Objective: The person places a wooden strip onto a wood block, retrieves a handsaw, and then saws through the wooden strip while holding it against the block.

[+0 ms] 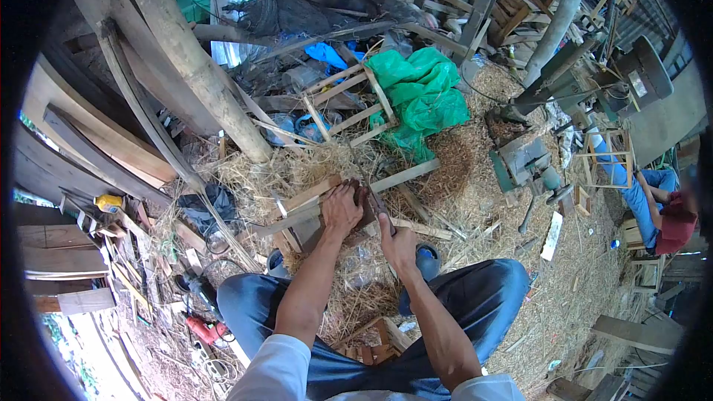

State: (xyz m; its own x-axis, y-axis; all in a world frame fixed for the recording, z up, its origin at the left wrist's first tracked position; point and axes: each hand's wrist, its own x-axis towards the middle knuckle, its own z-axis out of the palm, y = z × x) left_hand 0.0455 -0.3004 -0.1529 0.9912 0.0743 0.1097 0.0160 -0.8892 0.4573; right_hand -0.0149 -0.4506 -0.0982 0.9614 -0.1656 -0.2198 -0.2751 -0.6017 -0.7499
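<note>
My left hand (342,209) presses down with curled fingers on a dark brown piece of wood (362,199) in front of my knees. In my right hand (398,243) is the handle of what looks like a hand saw (373,200), its narrow blade pointing away from me, close beside the left fingers. A long pale wooden strip (407,175) runs crosswise beneath the work, and a shorter board (312,193) lies by my left hand.
Ahead are a small wooden frame (349,102) and a green plastic sheet (423,85). A red power tool (206,330) lies at lower left. Right of me stands a machine (523,160); beyond it sits another person (674,215). Shavings cover the ground (475,304).
</note>
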